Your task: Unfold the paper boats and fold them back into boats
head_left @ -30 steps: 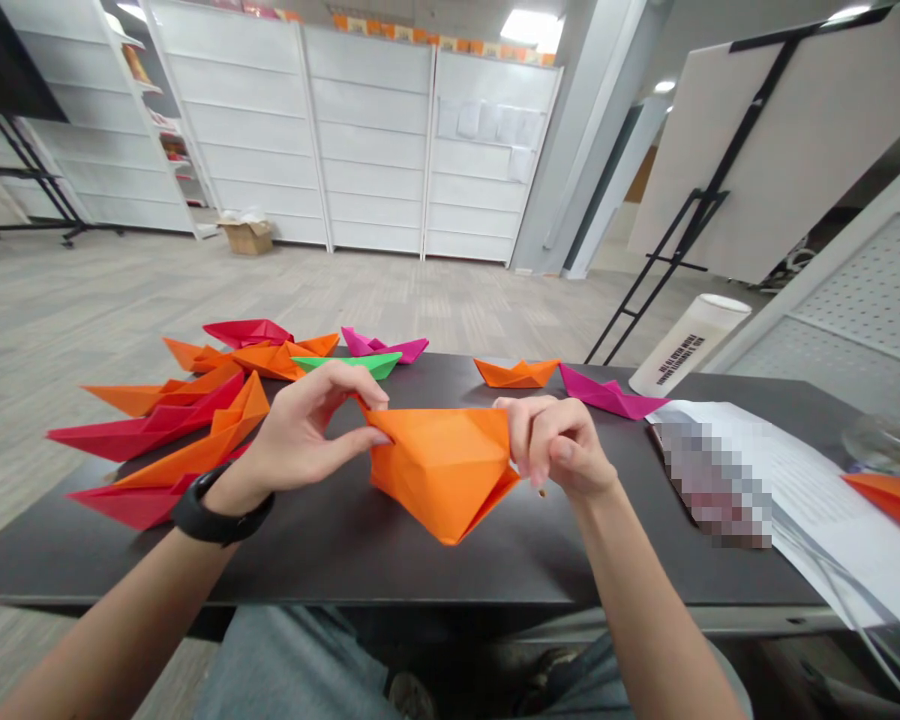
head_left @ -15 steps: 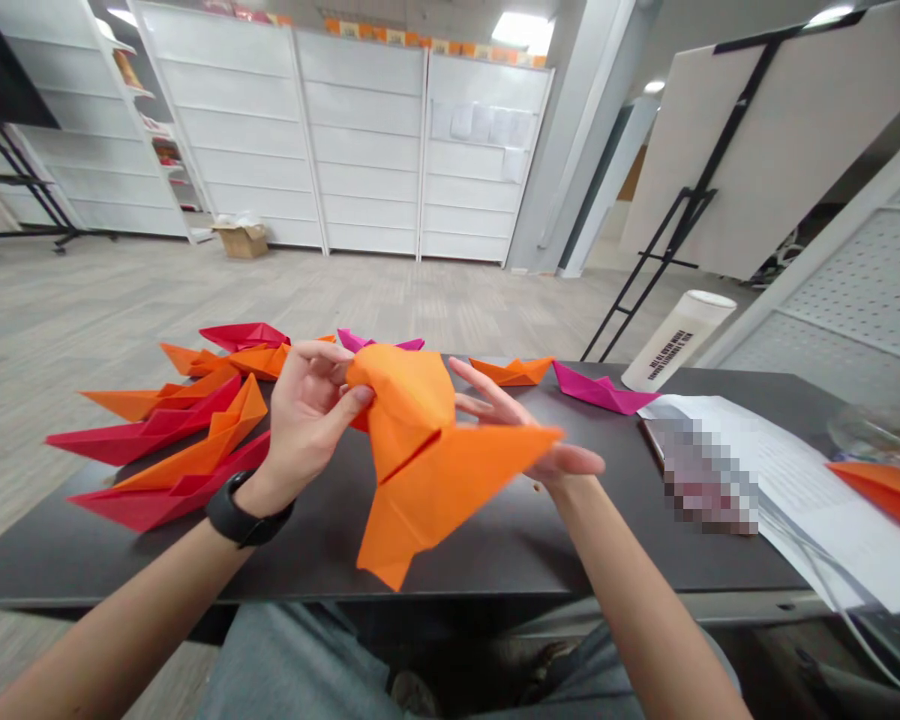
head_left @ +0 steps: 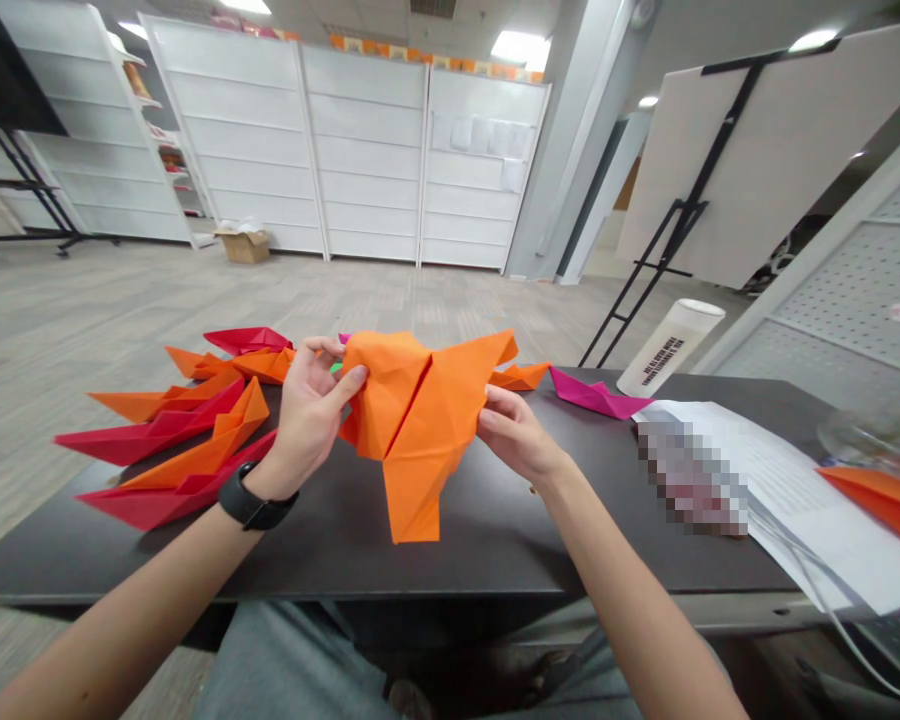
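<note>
Gripping orange folded paper (head_left: 420, 420) above table (head_left: 495, 530), left hand (head_left: 311, 420) fingers pinched, right hand (head_left: 514, 435) fingers pinched.

Left hand (head_left: 307, 425), right hand (head_left: 516, 437) raised, fingers (head_left: 351, 382) pinching.

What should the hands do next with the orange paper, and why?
Probably pull its sides gently apart: the left hand and right hand each pinch one side of the orange folded paper, which is held up, puffy and half opened.

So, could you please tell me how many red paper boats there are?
3 red boats, all left: one at the back, one mid-pile, one by the watch; the held orange paper may hide more.
</note>
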`<state>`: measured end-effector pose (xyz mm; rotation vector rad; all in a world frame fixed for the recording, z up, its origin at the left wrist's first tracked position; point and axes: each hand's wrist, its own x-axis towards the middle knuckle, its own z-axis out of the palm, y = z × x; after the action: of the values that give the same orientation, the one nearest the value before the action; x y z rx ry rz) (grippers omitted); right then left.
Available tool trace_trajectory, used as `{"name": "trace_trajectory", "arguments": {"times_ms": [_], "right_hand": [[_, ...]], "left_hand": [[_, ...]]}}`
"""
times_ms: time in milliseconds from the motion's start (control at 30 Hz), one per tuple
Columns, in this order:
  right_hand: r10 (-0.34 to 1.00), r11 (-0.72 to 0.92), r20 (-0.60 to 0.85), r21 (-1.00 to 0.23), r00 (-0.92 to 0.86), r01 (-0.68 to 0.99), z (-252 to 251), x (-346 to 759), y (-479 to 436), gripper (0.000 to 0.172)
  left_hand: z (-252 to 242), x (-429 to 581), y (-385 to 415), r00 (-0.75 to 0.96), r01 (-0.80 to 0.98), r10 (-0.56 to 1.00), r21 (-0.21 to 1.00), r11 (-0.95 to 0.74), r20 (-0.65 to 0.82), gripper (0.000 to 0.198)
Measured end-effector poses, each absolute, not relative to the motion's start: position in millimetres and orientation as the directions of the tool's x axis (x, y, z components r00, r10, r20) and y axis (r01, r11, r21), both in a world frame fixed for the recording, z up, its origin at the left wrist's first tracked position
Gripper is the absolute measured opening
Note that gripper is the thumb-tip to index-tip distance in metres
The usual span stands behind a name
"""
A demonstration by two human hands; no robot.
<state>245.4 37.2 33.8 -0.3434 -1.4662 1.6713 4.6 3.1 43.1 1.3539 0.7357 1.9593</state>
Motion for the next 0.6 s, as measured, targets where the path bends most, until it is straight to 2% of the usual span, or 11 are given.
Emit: {"name": "trace_trajectory", "arguments": {"times_ms": [100, 167, 233, 333, 400, 500, 600], "right_hand": [[0.829, 0.052, 0.315, -0.866, -0.463, -0.497, 41, 246, 35, 0.025], [0.877, 0.075, 0.313, -0.839, -0.366, -0.539, 44, 246, 36, 0.018], [0.907, 0.123, 0.319, -0.825, -0.274, -0.552, 45, 246, 39, 0.015], [0.933, 0.197, 0.325, -0.819, -0.153, -0.539, 43, 244, 45, 0.02], [0.938, 0.226, 0.329, -0.821, -0.111, -0.524, 41, 243, 47, 0.023], [0.925, 0.239, 0.348, -0.845, -0.153, -0.478, 40, 243, 47, 0.028], [0.889, 0.243, 0.378, -0.868, -0.258, -0.433, 38, 245, 43, 0.028]], "left_hand": [[48, 5, 3, -0.355, -0.275, 0.769, 0.726, -0.63, 0.532, 0.037], [50, 5, 1, -0.396, -0.296, 0.754, 0.705, -0.645, 0.524, 0.039], [51, 7, -1, -0.399, -0.304, 0.759, 0.707, -0.639, 0.515, 0.039], [52, 9, -4, -0.348, -0.331, 0.81, 0.747, -0.577, 0.472, 0.039], [52, 9, -6, -0.281, -0.379, 0.869, 0.785, -0.49, 0.406, 0.038], [54, 8, -7, -0.122, -0.47, 0.967, 0.845, -0.256, 0.225, 0.032], [57, 7, -9, 0.039, -0.466, 0.997, 0.883, -0.046, 0.073, 0.043]]}}
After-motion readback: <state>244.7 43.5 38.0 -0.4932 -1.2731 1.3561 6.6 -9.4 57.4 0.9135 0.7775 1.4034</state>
